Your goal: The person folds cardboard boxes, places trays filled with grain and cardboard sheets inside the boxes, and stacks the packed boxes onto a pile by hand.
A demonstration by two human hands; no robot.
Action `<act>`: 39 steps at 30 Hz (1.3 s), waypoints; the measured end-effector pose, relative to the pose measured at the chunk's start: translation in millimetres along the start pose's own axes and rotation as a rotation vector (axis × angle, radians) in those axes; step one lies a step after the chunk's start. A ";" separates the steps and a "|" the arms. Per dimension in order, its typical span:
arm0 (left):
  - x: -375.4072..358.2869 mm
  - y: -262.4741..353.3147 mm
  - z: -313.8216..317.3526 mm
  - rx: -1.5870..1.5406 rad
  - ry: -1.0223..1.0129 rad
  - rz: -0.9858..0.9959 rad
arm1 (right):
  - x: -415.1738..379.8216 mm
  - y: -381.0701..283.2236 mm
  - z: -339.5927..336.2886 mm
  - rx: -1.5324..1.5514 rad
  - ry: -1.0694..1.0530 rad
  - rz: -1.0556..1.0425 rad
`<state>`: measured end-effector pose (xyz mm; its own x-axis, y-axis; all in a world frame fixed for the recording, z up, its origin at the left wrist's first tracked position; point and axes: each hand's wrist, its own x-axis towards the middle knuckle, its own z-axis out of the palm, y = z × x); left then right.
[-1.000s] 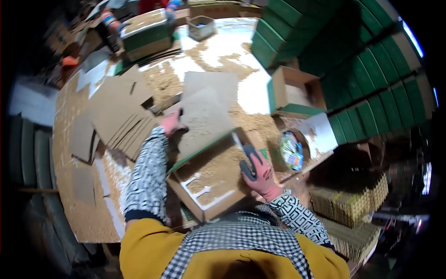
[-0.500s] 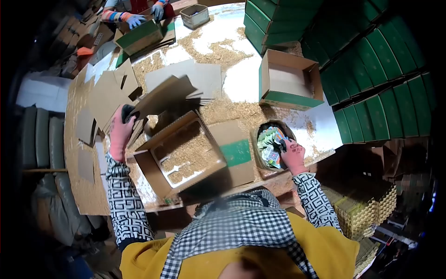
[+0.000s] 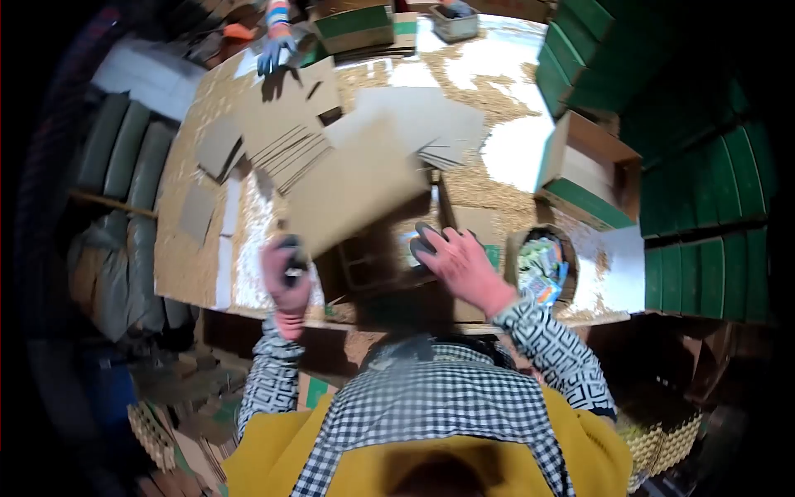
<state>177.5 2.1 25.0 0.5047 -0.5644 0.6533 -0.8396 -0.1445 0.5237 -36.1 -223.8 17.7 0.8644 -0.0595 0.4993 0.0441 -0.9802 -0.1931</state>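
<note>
The left hand is closed on the corner of a flat cardboard sheet, which tilts up over the open box. The right hand, fingers spread, rests on the box, nearer

Left hand and right hand: pinkish-red work gloves with dark grey fingertips. Both sleeves in a black-and-white geometric key print, knit-like, cuffed at the wrists. Over it a mustard-yellow top, and a black-and-white gingham bib or apron down the chest middle.
</note>
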 end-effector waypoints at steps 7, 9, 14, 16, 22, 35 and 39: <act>-15.5 -26.7 45.0 0.278 -0.960 0.403 | 31.6 -1.5 -42.8 0.270 0.421 0.423; -22.3 -57.8 70.3 0.226 -1.113 0.406 | 41.6 -13.5 12.3 0.184 -0.087 0.314; -4.6 -61.0 72.5 -0.076 -1.608 0.359 | 51.7 12.2 86.4 0.171 -0.871 0.423; 16.6 -39.6 26.3 -0.013 -1.048 0.508 | 50.2 12.1 44.5 0.305 -0.481 0.279; -39.5 -124.2 21.8 -0.164 -0.691 -0.709 | 7.1 54.0 66.8 0.641 -0.487 0.687; -26.4 -61.4 138.2 -0.834 -0.475 -0.966 | -50.8 114.1 -24.0 1.388 0.309 1.249; 61.0 77.0 305.9 -0.851 -0.782 -0.460 | -183.2 192.5 -176.0 1.080 0.965 1.222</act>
<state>82.1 -292.1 -62.1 0.2167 -0.9757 -0.0324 -0.0725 -0.0492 0.9962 -274.1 -434.8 37.7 0.1394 -0.9804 -0.1391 0.2908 0.1748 -0.9407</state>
